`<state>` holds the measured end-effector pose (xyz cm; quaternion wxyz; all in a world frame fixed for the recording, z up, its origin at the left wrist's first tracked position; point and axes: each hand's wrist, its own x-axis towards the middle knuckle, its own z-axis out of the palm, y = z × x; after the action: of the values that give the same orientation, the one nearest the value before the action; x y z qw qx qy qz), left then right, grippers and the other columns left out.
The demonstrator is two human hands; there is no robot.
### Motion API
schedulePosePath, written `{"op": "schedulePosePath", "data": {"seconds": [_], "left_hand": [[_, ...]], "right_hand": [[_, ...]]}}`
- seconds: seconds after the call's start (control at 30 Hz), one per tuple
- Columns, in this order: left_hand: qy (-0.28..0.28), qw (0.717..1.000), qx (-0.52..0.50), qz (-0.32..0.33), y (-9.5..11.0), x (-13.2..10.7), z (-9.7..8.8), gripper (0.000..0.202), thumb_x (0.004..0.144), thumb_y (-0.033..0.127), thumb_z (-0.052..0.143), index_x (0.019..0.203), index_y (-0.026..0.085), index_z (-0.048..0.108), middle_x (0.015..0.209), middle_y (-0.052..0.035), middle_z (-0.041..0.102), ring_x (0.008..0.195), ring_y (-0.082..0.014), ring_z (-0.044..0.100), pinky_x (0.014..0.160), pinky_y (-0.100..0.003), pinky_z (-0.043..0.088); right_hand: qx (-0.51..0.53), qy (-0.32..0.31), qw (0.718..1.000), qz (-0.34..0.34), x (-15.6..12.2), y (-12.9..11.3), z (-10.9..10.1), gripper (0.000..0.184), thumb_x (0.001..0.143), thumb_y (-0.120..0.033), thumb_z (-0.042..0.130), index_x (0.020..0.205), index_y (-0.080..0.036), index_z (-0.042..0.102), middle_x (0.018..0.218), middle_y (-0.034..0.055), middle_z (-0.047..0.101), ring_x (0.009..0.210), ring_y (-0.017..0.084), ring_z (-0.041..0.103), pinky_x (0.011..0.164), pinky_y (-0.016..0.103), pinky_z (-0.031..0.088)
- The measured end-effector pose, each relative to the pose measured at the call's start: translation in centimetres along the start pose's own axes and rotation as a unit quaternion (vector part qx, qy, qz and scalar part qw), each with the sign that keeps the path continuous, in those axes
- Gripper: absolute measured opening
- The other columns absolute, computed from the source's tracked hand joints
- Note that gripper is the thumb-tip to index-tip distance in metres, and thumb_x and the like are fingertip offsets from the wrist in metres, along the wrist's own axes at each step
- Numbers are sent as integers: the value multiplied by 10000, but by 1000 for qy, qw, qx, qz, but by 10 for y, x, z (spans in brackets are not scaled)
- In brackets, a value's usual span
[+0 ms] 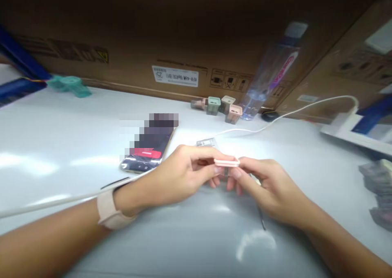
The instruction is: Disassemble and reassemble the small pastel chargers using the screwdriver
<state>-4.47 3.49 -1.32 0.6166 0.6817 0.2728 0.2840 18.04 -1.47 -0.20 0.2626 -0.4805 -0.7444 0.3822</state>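
Here, a pale pink plastic connector (226,162) sits between the left hand (185,173) and right hand (269,188) — both gripping it.

Phone (147,147) screen's pixelated to mush, and fingers (235,173) hide whatever's under the pink plastic block (226,162).

Smooth pink plastic part (226,162), glossy white tabletop (61,143)

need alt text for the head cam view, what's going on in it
The left hand and right hand pinch a small pink plastic part above a white table. Beyond them lie a smartphone and a white cable, with similar small plastic parts beside a clear plastic bottle against a cardboard box.
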Motion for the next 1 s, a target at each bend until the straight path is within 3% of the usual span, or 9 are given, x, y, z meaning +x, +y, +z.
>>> {"op": "schedulePosePath", "data": {"seconds": [0.1, 0.27, 0.47, 0.77, 1.0], "left_hand": [[-5, 1000, 2, 11, 1, 0, -2, 260, 1033, 257, 668, 1229, 181, 820, 967, -51, 810, 817, -159, 705, 781, -273, 600], [26, 999, 19, 16, 6, 1, -4, 278, 1002, 289, 705, 1214, 160, 831, 1024, -90, 838, 786, -185, 727, 772, -325, 620], [83, 996, 34, 21, 7, 4, -7, 271, 992, 229, 689, 1218, 148, 815, 1029, -75, 817, 814, -169, 727, 840, -324, 621], [74, 997, 25, 18, 7, 4, -5, 270, 999, 236, 678, 1234, 172, 796, 1030, -55, 797, 804, -162, 724, 822, -312, 614], [70, 997, 31, 13, 9, 6, -3, 267, 991, 284, 681, 1208, 174, 793, 961, -51, 776, 786, -182, 714, 812, -344, 625]], "right_hand": [[24, 12, 1000, 7, 1, 2, -1, 335, 1090, -328, 518, 845, -216, 716, 795, 19, 763, 697, 161, 685, 664, 281, 524], [22, 120, 992, 28, 1, 11, -10, 345, 1123, -407, 436, 908, -239, 647, 721, -13, 696, 607, 156, 616, 619, 295, 517], [-22, 76, 996, 40, 1, 6, -17, 384, 1096, -400, 501, 835, -218, 715, 827, 43, 727, 720, 190, 629, 675, 331, 504], [67, 71, 994, 56, 1, 2, -15, 400, 1099, -482, 491, 1025, -213, 777, 797, 33, 706, 706, 190, 617, 676, 336, 522], [113, 56, 990, 61, 2, 1, -18, 412, 1086, -528, 518, 969, -220, 764, 788, 38, 724, 688, 184, 592, 667, 328, 502]]}}
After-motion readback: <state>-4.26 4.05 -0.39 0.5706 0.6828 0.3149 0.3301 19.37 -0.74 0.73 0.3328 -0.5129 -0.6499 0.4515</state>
